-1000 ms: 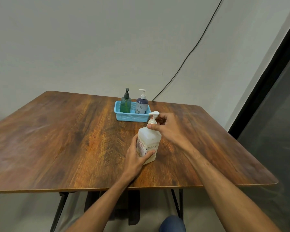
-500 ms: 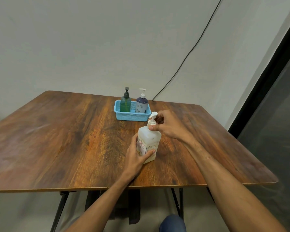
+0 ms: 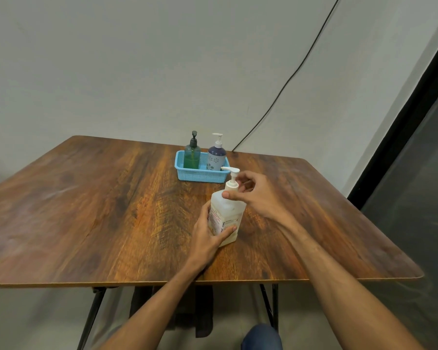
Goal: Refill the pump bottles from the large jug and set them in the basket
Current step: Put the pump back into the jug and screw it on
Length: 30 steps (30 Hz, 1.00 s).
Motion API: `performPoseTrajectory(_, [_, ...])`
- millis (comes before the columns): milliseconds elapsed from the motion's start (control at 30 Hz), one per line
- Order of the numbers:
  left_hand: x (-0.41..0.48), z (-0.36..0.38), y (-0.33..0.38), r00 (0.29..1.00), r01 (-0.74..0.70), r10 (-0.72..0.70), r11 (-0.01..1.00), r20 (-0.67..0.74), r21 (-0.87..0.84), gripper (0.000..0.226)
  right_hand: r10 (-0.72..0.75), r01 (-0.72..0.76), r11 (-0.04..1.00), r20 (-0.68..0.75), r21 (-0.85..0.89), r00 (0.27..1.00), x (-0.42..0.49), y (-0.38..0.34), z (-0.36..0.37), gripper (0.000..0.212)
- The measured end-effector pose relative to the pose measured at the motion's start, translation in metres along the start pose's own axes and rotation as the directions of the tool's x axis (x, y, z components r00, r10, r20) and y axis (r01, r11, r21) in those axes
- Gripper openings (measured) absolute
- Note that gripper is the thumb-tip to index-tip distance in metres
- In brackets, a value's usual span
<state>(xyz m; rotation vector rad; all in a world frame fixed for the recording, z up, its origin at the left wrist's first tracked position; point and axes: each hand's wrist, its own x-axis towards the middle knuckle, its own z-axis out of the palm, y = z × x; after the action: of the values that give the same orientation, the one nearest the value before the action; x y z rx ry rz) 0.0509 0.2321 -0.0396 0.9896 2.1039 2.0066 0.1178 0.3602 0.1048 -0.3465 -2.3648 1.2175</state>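
A white square pump bottle (image 3: 225, 213) with a red-printed label stands upright on the wooden table (image 3: 111, 210), near the front edge. My left hand (image 3: 208, 238) grips its lower body from the left. My right hand (image 3: 258, 195) curls round the pump collar (image 3: 232, 185), thumb in front and fingers behind. The pump nozzle points left. Behind it, a light blue basket (image 3: 197, 175) holds a green bottle with a black pump (image 3: 192, 155) and a purple bottle with a white pump (image 3: 216, 157). No large jug is in view.
A black cable (image 3: 288, 77) runs down the grey wall to the table's back edge. A dark panel (image 3: 415, 147) stands along the right side. Black folding legs (image 3: 91, 314) show under the table.
The pump head has turned so its nozzle now points left. My right hand has shifted its fingers round the collar. The left hand and the bottle's body stayed in place.
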Motion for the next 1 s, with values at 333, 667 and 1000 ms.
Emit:
performPoseTrajectory(333, [0.0, 0.0, 0.002, 1.0, -0.009, 0.009, 1.0, -0.004, -0.007, 0.084, 0.022, -0.016, 0.997, -0.082, 0.076, 0.996, 0.0, 0.007, 0.012, 0.051])
performPoseTrajectory(667, [0.001, 0.001, 0.0, 1.0, -0.016, 0.016, 1.0, 0.003, -0.005, 0.083, 0.014, 0.011, 0.977, -0.118, 0.212, 0.993, 0.0, 0.002, 0.011, 0.041])
performPoseTrajectory(1000, [0.0, 0.0, 0.0, 1.0, -0.025, 0.025, 1.0, -0.001, -0.016, 0.082, -0.02, 0.068, 0.976, -0.229, 0.206, 0.973, -0.005, 0.005, 0.019, 0.042])
